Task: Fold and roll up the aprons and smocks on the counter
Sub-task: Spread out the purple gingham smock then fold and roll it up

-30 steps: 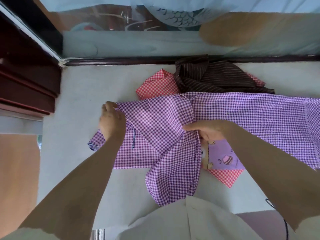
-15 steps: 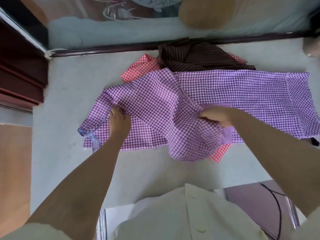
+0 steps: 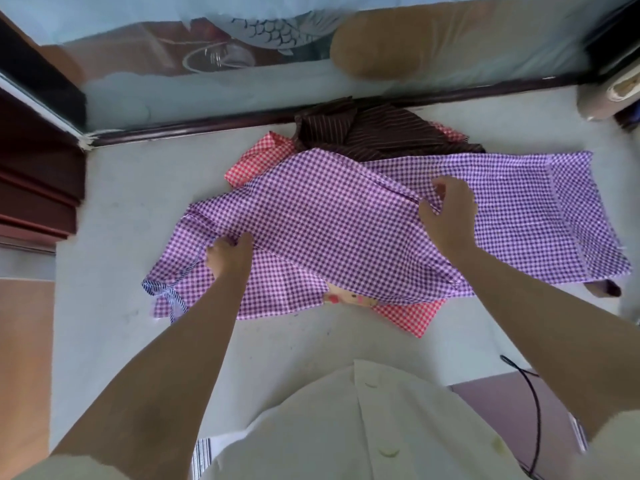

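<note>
A purple gingham smock (image 3: pixel 332 216) lies spread across the pale counter (image 3: pixel 131 209), one panel folded over its middle. My left hand (image 3: pixel 228 256) grips a bunch of the purple cloth near its left end. My right hand (image 3: pixel 446 213) pinches the folded edge of the same smock further right and further back. Under it lies a red gingham garment (image 3: pixel 258 157), with another corner (image 3: pixel 410 317) showing at the front. A dark brown striped apron (image 3: pixel 374 131) sits bunched at the back.
A dark wooden ledge (image 3: pixel 242 121) and a glass panel (image 3: pixel 214 88) bound the counter at the back. Dark red wood (image 3: pixel 38 181) stands at the left. A pale roll (image 3: pixel 606 98) lies at the far right corner. A black cord (image 3: pixel 535 410) hangs at the front right.
The hanging panel of the purple smock has been lifted back and laid flat over the middle. My right hand moved up and to the right; my left hand stayed on the left end.
</note>
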Available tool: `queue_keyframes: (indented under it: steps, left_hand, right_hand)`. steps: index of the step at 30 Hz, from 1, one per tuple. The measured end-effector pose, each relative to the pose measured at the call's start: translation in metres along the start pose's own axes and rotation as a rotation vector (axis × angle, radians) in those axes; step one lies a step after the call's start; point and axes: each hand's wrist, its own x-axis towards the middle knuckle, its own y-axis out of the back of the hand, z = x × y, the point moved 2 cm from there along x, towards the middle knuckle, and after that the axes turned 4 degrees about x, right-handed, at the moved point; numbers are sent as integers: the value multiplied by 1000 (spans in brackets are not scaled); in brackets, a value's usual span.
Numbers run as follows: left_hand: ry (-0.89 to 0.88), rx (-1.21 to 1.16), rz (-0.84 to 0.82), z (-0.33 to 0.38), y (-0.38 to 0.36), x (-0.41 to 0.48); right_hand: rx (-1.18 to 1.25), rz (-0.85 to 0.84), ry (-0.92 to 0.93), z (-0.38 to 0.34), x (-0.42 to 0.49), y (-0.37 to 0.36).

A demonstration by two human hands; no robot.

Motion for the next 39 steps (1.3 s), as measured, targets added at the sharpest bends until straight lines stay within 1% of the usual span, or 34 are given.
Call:
queue_keyframes:
  steps: [1,2,4,5,6,7,8,9,10,11,12,13,14,15,16,17,18,19,21,22,23,25,26,27,28,30,31,32,33,34,36,37,39]
  left_hand:
    - [17,-55,17,-1,0,-1]
    - [24,-92,37,1,0,-8]
    - [40,-160,61,5,0,-18]
    - [54,-213,38,5,-3,-21]
    - [88,-273,-7,5,-6,-23]
    - [143,-338,-73,5,-9,-25]
    - [202,-408,-148,3,-13,-26]
    - [252,-462,-222,1,-16,-27]
    - [281,-502,-285,0,-19,-28]
    - [294,-526,-335,0,-21,-30]
    - [304,-542,-369,0,-23,-32]
    - [320,-552,-388,0,-24,-34]
    - [334,-556,-397,1,-24,-35]
    - [344,-560,-401,1,-26,-36]
    - [354,-572,-402,3,-26,-37]
    - [367,-588,-393,4,-27,-38]
    - [377,-605,-384,5,-28,-39]
    - [381,-615,-370,6,-28,-40]
    - [398,-638,-347,8,-31,-40]
    - [408,-639,-340,9,-31,-41]
    - [403,-636,-342,10,-32,-42]
    - [397,-636,-328,13,-32,-44]
    - [395,-643,-319,14,-33,-45]
    - [389,-648,-304,15,-33,-46]
    - [379,-650,-287,15,-33,-46]
    - [373,-629,-259,12,-35,-43]
    - [378,-619,-252,9,-36,-43]
    - [384,-619,-239,6,-37,-42]
    - [391,-624,-219,3,-36,-42]
    - [400,-648,-197,1,-36,-41]
    - [426,-743,-195,0,-35,-40]
    - [433,-805,-216,1,-34,-40]
    - [432,-911,-235,3,-33,-39]
  right_hand:
    - [66,-1,10,0,-6,3]
    - [153,-63,-33,0,-12,7]
    - [350,-284,-200,-2,-24,9]
    - [410,-404,-286,-4,-30,12]
    - [415,-552,-396,-8,-36,15]
    - [355,-735,-520,-9,-41,17]
    - [232,-929,-629,-6,-49,20]
    - [94,-1078,-700,0,-55,21]
    - [-22,-1129,-736,10,-59,21]
    - [-62,-1073,-777,22,-61,21]
    - [-11,-922,-805,35,-60,22]
    - [28,-705,-776,48,-57,23]
    - [21,-474,-685,59,-54,27]
    - [16,-294,-567,65,-51,32]
    - [37,-192,-482,66,-50,36]
    - [100,-173,-453,66,-49,36]
    - [180,-210,-474,67,-49,33]
    - [220,-286,-496,69,-49,28]
    - [163,-478,-479,65,-43,26]
    - [152,-507,-446,63,-36,29]
    - [158,-471,-417,57,-25,37]
    - [160,-273,-370,48,4,58]
    - [121,-183,-355,49,19,65]
    - [55,-154,-347,48,31,69]
    - [-22,-184,-345,50,39,69]
    - [-152,-283,-419,60,42,57]
    - [-182,-278,-462,62,39,52]
    - [-200,-231,-480,60,34,46]
    - [-202,-168,-448,53,29,42]
    - [-193,-116,-366,44,23,36]
    - [-166,-105,-144,24,6,20]
    - [-161,-162,-57,17,-2,10]
    - [-181,-369,12,12,-14,-11]
